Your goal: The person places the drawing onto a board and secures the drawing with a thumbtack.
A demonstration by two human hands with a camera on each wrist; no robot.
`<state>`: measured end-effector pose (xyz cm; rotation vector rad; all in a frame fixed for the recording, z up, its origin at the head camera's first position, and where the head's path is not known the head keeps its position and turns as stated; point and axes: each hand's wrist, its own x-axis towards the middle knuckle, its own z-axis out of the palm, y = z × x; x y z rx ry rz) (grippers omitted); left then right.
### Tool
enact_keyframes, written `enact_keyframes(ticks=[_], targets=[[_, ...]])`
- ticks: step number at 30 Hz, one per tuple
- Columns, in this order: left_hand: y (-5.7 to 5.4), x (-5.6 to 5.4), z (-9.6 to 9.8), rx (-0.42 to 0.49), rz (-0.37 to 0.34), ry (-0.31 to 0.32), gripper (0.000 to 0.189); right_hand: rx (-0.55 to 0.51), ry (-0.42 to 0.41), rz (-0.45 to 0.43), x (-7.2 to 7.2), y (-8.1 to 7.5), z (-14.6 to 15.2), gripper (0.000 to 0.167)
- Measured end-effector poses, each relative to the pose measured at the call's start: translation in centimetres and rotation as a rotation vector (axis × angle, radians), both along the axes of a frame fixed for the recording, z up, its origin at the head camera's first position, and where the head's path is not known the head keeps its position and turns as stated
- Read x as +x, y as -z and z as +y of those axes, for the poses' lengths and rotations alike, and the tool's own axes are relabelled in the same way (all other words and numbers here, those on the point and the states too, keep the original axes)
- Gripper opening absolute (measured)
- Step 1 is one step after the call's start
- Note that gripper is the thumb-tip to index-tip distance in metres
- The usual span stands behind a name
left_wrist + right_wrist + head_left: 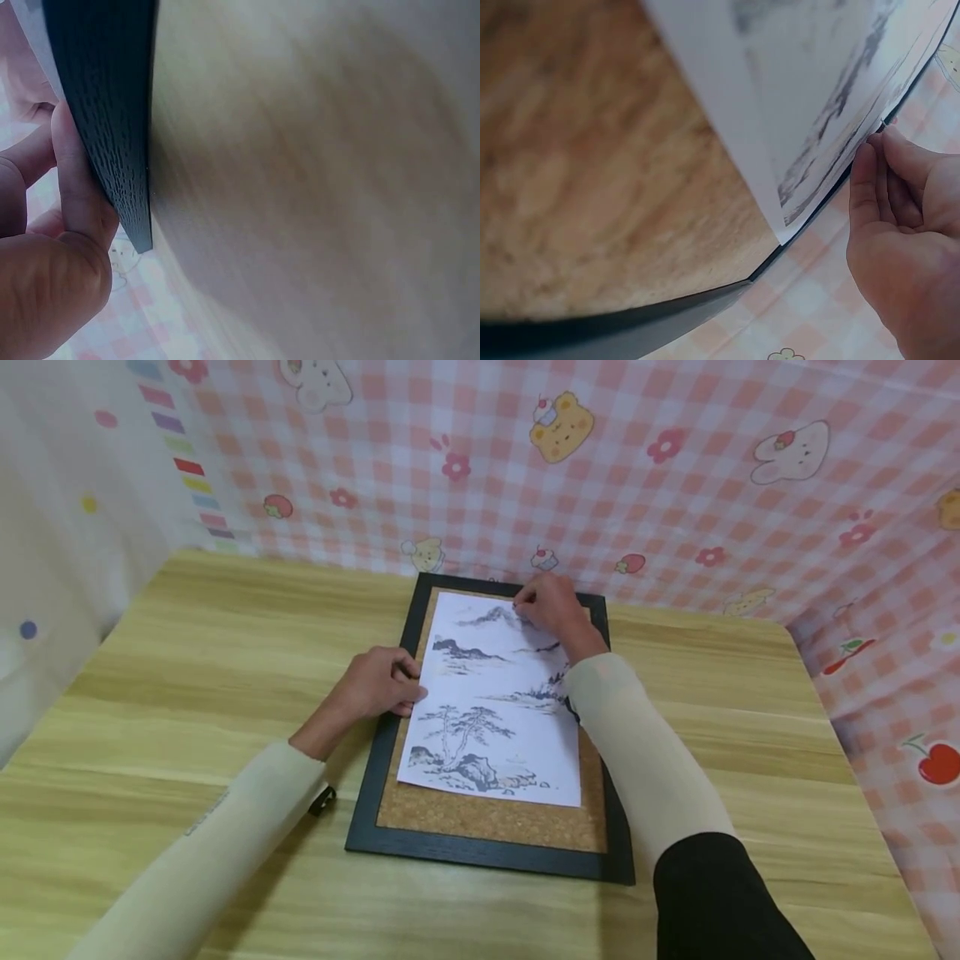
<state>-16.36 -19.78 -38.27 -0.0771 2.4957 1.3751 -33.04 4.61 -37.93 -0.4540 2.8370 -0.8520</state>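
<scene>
A white sheet of paper (480, 685) printed with ink-style mountains and trees lies on a cork board (480, 818) with a black frame (487, 852). My left hand (382, 683) rests at the sheet's left edge, its thumb at the paper and its loosely bent fingers over the frame. Close up, those fingers (79, 172) lie along the frame's textured side. Near the top of the sheet, my right hand (553, 610) pinches a small pin-like piece (884, 123) between thumb and forefinger. Most of that piece is hidden by the fingertips.
The board lies on a light wood-grain table (187, 693), its top edge close to a pink checked cloth (487, 477) with cartoon prints. White cloth (60, 527) hangs at the left. Pale sleeves cover both forearms; a black band (322, 800) shows by the left wrist.
</scene>
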Motion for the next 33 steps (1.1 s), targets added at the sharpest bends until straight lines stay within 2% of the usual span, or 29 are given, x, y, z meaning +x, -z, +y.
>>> enact_keyframes(ticks=[6, 16, 23, 27, 33], targets=[[0.14, 0.05, 0.10, 0.002, 0.016, 0.004, 0.024, -0.007, -0.030, -0.004, -0.23, 0.21, 0.37, 0.016], [0.03, 0.10, 0.19, -0.001, 0.011, 0.003, 0.023, -0.052, -0.016, -0.018, -0.46, 0.57, 0.41, 0.013], [0.08, 0.17, 0.12, -0.002, 0.019, 0.001, 0.023, -0.039, -0.036, -0.025, -0.52, 0.74, 0.09, 0.014], [0.11, 0.15, 0.21, -0.006, 0.023, -0.004, 0.022, -0.035, -0.020, -0.034, -0.47, 0.72, -0.09, 0.013], [0.02, 0.13, 0.23, -0.014, 0.016, -0.010, 0.023, -0.081, 0.001, -0.057, -0.30, 0.69, 0.00, 0.011]])
